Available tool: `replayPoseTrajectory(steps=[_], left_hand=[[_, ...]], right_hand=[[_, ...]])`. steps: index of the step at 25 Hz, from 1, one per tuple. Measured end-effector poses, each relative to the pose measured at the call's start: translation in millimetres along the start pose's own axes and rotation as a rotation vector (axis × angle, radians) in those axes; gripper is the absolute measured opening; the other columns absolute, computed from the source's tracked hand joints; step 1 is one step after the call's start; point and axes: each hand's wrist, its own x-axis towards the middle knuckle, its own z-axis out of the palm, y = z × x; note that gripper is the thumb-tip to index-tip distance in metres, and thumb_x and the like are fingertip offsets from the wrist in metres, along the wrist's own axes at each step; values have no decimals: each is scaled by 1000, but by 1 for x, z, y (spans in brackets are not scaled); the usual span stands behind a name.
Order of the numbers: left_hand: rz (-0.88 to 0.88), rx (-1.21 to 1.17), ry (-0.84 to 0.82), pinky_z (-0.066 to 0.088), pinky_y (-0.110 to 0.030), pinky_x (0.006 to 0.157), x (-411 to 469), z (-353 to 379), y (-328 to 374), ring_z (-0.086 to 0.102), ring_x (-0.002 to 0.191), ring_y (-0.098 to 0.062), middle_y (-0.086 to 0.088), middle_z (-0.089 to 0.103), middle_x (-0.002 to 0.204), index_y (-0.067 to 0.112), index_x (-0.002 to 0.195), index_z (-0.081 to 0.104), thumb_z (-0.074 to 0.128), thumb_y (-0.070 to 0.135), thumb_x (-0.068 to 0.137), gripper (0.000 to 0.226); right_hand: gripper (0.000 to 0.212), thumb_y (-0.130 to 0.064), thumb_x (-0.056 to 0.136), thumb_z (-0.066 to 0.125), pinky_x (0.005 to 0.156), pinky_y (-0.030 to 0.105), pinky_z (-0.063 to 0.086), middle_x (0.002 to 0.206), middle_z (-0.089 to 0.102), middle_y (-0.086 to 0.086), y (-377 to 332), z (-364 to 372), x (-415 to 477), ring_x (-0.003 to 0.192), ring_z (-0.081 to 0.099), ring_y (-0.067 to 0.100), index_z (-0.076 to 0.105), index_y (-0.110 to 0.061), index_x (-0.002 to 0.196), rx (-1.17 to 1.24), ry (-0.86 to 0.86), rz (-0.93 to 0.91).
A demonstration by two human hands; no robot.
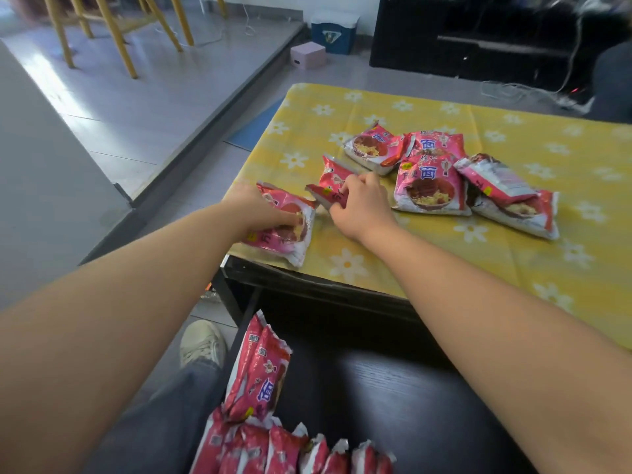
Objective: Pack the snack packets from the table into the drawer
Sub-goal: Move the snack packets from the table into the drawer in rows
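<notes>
Pink noodle snack packets lie on a table with a yellow flowered cloth (444, 268). My left hand (256, 208) presses down on one packet (287, 241) at the table's front left corner, fingers curled over it. My right hand (362, 203) grips a tilted packet (333, 181) just right of it. Several more packets (427, 186) lie in a loose pile further right and behind. Below the table edge, the open dark drawer (393, 388) holds several packets (263, 371) standing on edge along its left and front sides.
My leg in jeans and a pale shoe (201, 343) are left of the drawer. Beyond the table are a raised grey floor step (212, 107), wooden chair legs (116, 32), a pink box (307, 54), a blue cooler (333, 32) and a black cabinet (478, 39) with cables.
</notes>
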Motion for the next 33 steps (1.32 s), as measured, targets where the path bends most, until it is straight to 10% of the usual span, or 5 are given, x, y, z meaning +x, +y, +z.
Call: replayPoseTrajectory(steps=[7, 15, 20, 27, 33], left_hand=[[-127, -514, -92, 65, -49, 86, -51, 16, -19, 76, 95, -30, -18, 76, 106, 7, 105, 67, 94, 34, 72, 50], [-142, -914, -357, 63, -41, 56, -123, 24, -12, 80, 70, -28, -11, 82, 88, 11, 105, 74, 68, 57, 93, 48], [-79, -781, -418, 65, -46, 72, -162, 45, -42, 79, 79, -30, -19, 80, 103, 10, 110, 72, 48, 36, 108, 36], [-60, -590, -451, 59, -60, 93, -180, 96, -64, 74, 102, -42, -24, 75, 109, 9, 125, 65, 42, 38, 109, 40], [-151, -356, -429, 55, -57, 102, -166, 129, -82, 70, 110, -37, -20, 70, 120, 9, 141, 50, 38, 38, 108, 45]], right_hand=[[11, -19, 92, 56, 67, 25, 36, 100, 47, 0, -9, -25, -77, 77, 43, 6, 52, -10, 95, 364, 69, 32], [23, -10, 84, 61, 110, 22, 26, 155, 40, 11, -28, -41, -186, 151, 30, 20, 45, -25, 87, 431, -97, -310], [25, -15, 100, 43, 106, 52, 49, 130, 56, 9, -30, -25, -226, 123, 57, 24, 55, -27, 119, 1003, -175, 76], [62, -30, 108, 43, 126, 47, 16, 167, 20, 8, -30, 38, -251, 154, 19, 30, 18, -22, 164, 630, -227, 185], [56, -35, 109, 42, 123, 49, 29, 164, 31, 9, -10, 75, -243, 150, 33, 31, 24, -33, 162, 832, -361, 363]])
